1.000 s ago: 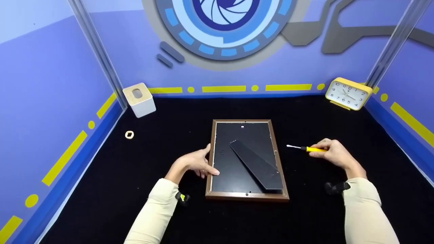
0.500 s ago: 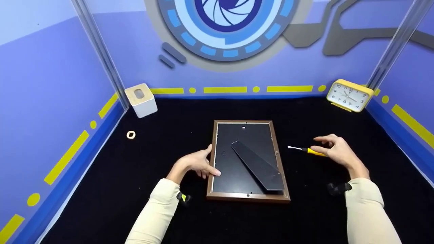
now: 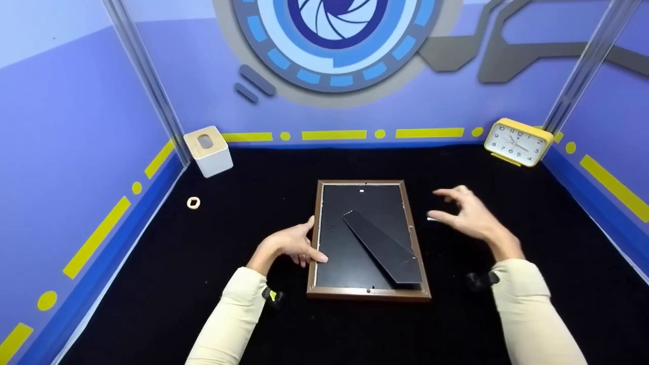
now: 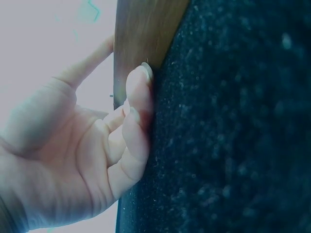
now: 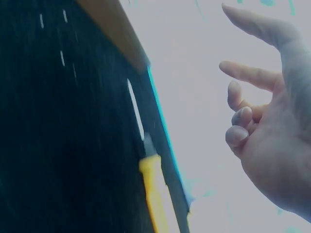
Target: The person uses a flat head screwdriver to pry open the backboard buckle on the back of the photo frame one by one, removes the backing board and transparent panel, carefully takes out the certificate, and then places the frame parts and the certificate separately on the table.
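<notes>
From afar I see the left hand gripping a picture frame by its left edge, the right hand spread wide near a screwdriver right of the frame, a tissue box, contents hidden, beyond its left and a clock numbered 1 to 12 beyond its right.

We see a brown picture frame back-up in the head view's lower centre, black stand slanted, and a yellow-handled screwdriver near its right edge.
</notes>
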### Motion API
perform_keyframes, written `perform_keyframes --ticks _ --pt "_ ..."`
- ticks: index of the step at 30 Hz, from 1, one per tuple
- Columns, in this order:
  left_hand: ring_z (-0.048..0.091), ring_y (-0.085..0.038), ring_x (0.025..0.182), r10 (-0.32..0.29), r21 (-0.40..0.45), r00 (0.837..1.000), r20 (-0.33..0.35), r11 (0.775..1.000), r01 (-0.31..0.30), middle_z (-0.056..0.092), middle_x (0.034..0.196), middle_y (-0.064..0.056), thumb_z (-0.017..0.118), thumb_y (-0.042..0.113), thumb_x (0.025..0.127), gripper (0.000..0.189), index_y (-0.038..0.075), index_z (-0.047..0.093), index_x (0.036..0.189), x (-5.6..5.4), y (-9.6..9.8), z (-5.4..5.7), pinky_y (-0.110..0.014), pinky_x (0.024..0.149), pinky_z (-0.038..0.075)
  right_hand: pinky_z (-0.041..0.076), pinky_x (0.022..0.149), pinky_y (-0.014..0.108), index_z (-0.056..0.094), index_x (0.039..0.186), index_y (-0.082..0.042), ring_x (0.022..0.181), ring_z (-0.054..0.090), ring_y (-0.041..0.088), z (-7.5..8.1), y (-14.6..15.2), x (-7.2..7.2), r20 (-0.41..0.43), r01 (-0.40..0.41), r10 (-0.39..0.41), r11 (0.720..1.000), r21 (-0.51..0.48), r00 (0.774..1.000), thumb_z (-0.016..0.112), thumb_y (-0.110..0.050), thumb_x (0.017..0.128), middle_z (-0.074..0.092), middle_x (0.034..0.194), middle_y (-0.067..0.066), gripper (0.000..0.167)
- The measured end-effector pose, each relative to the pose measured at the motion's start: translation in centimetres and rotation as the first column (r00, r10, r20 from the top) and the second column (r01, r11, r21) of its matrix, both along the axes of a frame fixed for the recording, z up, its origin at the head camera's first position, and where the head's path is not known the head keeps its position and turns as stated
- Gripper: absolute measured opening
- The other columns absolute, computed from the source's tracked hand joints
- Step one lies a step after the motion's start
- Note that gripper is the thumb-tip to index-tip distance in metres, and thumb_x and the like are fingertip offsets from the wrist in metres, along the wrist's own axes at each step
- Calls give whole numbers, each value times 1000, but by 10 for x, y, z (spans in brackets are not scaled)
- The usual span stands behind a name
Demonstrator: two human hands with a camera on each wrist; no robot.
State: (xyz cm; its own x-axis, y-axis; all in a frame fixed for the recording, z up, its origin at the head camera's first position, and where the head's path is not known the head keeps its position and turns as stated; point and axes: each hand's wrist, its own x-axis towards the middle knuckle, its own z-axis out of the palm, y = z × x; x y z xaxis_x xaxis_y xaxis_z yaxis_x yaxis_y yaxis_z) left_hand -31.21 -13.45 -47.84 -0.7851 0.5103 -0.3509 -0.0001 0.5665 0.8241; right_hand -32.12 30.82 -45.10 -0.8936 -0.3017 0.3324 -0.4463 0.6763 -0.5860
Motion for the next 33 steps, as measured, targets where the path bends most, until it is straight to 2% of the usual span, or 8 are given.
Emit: perform_keyframes --ticks 6,13,17,21,24,29,33 --pt "64 -19 54 -6 -5 1000 5 1000 6 68 69 -6 88 29 79 134 4 -18 156 1 0 1 -31 50 52 44 91 52 49 145 -3 110 50 35 3 -46 12 69 -89 84 993 78 994 77 -48 86 51 117 19 79" --pt "64 -18 53 -10 -22 1000 -11 1000 10 68 68 -5 88 31 79 133 4 -18 156 -1 -1 -1 -31 50 53 45 95 50 29 156 -7 111 47 26 -2 -94 30 161 -185 156 964 190 975 67 -69 84 51 121 15 102" --pt "64 -17 53 -24 -20 999 -22 1000 23 69 68 -5 87 31 79 133 2 -17 156 -1 -1 0 -29 49 51 45 97 45 26 157 -7 108 49 24 -7 -109 35 151 -218 185 946 242 971 66 -74 80 51 118 12 109" --pt "64 -18 52 -26 -17 999 -22 1000 26 68 68 -5 87 30 79 133 2 -17 156 -1 -2 0 -28 48 51 43 103 49 23 159 -8 122 47 33 -12 -116 38 163 -232 190 924 303 968 63 -79 77 45 129 18 115" --pt "64 -18 52 -27 -13 1000 -16 1000 27 68 68 -6 87 30 80 133 1 -18 156 -1 -2 -1 -29 49 52 42 105 52 21 159 -6 125 45 37 -17 -120 41 170 -253 204 902 351 964 62 -81 76 43 132 23 119" --pt "63 -18 51 -17 -14 1000 -25 1000 17 68 69 -7 87 29 80 132 1 -17 156 -1 -2 -1 -30 48 52 47 97 48 23 157 -2 110 49 31 -22 -126 44 145 -261 219 863 432 965 65 -81 74 44 122 18 122" --pt "63 -18 51 -11 0 1000 -15 1000 11 68 69 -7 88 29 79 133 2 -17 156 0 0 -1 -29 48 51 50 88 43 25 157 -3 96 50 26 -23 -127 47 139 -267 229 850 454 963 71 -64 80 41 112 13 109"
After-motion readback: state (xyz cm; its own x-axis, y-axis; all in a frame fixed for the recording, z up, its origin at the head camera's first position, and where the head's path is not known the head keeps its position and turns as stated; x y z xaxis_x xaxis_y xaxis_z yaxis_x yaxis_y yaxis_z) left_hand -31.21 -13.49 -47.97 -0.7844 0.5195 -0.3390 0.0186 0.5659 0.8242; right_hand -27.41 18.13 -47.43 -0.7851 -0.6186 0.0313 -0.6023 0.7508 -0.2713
